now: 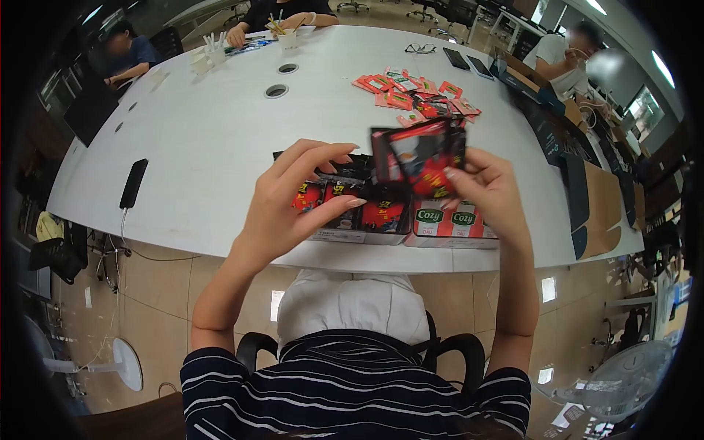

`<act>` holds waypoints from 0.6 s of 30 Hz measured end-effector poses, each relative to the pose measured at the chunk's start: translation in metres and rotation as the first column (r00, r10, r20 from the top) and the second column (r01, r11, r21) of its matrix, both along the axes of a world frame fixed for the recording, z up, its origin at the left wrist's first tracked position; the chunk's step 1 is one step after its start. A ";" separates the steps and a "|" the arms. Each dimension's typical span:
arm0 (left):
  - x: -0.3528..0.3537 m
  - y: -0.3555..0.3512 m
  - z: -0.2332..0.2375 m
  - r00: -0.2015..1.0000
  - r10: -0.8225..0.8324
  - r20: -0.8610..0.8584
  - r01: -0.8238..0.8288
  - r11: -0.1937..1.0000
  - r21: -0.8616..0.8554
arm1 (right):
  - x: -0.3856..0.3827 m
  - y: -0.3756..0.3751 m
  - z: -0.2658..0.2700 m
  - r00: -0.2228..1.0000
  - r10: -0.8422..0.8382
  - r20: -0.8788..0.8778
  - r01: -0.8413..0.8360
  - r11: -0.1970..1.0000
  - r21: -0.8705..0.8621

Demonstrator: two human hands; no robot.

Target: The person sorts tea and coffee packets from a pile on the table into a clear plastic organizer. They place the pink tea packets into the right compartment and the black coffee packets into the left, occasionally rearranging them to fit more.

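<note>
My right hand (480,180) grips a few black-and-red coffee sachets (422,158), raised above the boxes and slightly blurred. With thumb and fingers spread, my left hand (293,191) is over a box of black-and-red coffee sachets (385,209) standing in rows near the table's front edge. Nothing shows between its fingers. To the right, touching or close to that box, stands a second box with pink-and-white "Cozy" sachets (463,218); my right hand and the held sachets partly cover it. Farther back lies a loose pile of red, pink and black sachets (418,94).
On the white table (205,139) lie a phone on a cable (133,183), glasses (420,48) and two phones (469,62). Open cardboard boxes (590,205) line the right edge. Cups with sticks (286,35) stand at the back. Several people sit around the table.
</note>
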State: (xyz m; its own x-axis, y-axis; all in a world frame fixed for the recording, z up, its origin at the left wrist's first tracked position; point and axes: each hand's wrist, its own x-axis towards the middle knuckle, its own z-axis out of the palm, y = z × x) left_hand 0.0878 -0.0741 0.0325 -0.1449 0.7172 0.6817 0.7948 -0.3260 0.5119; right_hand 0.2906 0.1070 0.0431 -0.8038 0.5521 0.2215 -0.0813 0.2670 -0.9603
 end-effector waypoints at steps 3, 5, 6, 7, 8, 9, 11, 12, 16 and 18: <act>0.007 -0.004 0.008 0.996 0.035 0.084 -0.035 0.999 -0.007 | -0.019 -0.026 -0.002 0.997 0.075 0.038 -0.078 0.994 0.081; 0.002 -0.005 0.001 0.998 0.028 0.052 -0.028 0.999 0.014 | -0.027 -0.032 -0.005 0.983 0.109 0.149 -0.136 0.972 0.191; -0.002 -0.007 -0.003 0.999 0.024 0.048 -0.025 1.000 0.003 | -0.031 -0.037 -0.005 0.981 0.119 0.150 -0.146 0.972 0.186; -0.006 -0.010 -0.008 0.999 0.020 0.044 -0.020 1.000 -0.010 | -0.035 -0.041 -0.003 0.980 0.120 0.156 -0.149 0.970 0.192; -0.010 -0.012 -0.013 0.996 0.013 0.093 -0.014 1.000 0.008 | -0.038 -0.046 0.001 0.979 0.120 0.162 -0.151 0.969 0.195; -0.014 -0.015 -0.019 0.990 0.005 0.144 -0.009 1.000 0.024 | -0.041 -0.049 0.002 0.978 0.119 0.169 -0.152 0.968 0.198; -0.015 -0.022 -0.025 0.974 0.003 0.226 -0.015 0.999 0.048 | -0.049 -0.054 -0.009 0.983 0.164 0.080 -0.174 0.974 0.147; -0.014 -0.026 -0.025 0.966 0.010 0.257 -0.025 0.998 0.055 | -0.053 -0.055 -0.015 0.982 0.184 0.035 -0.187 0.975 0.122; -0.031 -0.036 -0.047 0.934 0.063 0.353 -0.164 0.950 0.265 | -0.068 -0.055 -0.026 0.981 0.044 -0.190 -0.024 0.994 0.106; -0.041 -0.046 -0.052 0.823 -0.020 0.568 -0.226 0.905 0.360 | -0.066 -0.049 -0.024 0.993 0.028 -0.114 -0.006 0.983 0.186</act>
